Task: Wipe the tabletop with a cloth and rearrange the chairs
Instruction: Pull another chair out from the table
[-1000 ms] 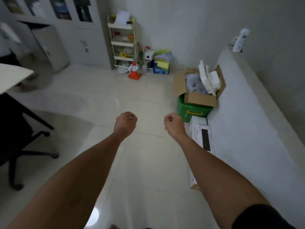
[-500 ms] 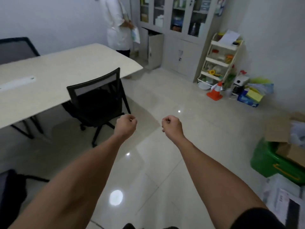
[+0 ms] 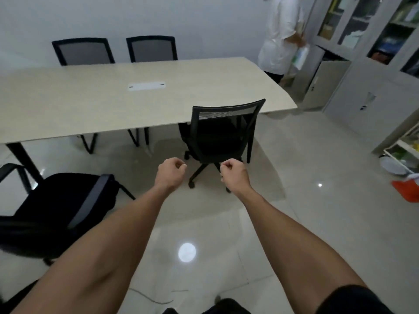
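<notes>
While both hands hang as empty fists, left grip (image 3: pixel 171 170) and right grip (image 3: pixel 231 172) clenched on nothing, the surface (image 3: pixel 95 103) waits beyond; no cloth shows; the near chair (image 3: pixel 221 134), on castors, could roll off if shoved.

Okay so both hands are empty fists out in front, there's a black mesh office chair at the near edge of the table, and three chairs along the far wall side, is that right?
Not quite: the head view shows two black mesh-backed chairs on the far side of the long beige wooden table, not three. The rest holds: the left hand and right hand are empty fists, and a black mesh office chair stands at the near edge.
</notes>
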Demonstrator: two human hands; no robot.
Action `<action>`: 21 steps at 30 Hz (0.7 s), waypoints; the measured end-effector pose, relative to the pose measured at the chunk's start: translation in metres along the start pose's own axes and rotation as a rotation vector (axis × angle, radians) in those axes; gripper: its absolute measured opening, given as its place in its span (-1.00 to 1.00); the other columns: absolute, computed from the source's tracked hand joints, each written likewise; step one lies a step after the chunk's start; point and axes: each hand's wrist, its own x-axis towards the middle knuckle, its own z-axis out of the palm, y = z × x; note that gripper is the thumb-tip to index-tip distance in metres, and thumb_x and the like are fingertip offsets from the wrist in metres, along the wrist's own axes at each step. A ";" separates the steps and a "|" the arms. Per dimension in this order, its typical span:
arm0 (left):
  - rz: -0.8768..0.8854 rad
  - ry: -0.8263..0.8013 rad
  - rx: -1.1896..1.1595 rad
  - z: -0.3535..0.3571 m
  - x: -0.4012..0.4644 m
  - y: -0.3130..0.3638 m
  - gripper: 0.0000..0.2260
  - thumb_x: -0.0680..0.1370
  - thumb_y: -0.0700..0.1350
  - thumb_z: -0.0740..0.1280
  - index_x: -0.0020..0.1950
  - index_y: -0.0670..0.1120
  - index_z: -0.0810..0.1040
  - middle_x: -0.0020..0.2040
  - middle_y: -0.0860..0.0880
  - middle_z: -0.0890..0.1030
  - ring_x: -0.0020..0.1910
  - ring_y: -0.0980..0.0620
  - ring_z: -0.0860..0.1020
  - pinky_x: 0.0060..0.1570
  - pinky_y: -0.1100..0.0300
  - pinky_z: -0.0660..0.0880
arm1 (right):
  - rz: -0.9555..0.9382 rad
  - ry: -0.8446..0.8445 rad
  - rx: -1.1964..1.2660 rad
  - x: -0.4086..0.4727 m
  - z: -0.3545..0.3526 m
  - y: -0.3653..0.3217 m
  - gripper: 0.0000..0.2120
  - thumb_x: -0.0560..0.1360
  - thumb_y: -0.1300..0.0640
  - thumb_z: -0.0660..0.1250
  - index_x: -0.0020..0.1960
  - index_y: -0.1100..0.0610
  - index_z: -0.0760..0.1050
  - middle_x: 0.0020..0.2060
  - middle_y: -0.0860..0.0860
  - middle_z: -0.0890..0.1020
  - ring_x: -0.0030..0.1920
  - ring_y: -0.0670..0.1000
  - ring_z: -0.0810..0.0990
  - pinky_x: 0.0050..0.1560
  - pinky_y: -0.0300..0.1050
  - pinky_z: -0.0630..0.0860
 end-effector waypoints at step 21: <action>-0.297 0.276 -0.050 -0.042 0.025 -0.064 -0.89 0.57 0.00 0.36 -0.04 0.02 0.66 -0.13 0.00 0.72 -0.07 -0.06 0.71 0.14 -0.04 0.64 | -0.152 -0.350 -0.140 0.096 0.113 -0.025 -0.84 0.51 0.15 0.28 -0.19 0.03 0.59 -0.25 0.02 0.69 -0.14 0.15 0.70 -0.10 0.12 0.69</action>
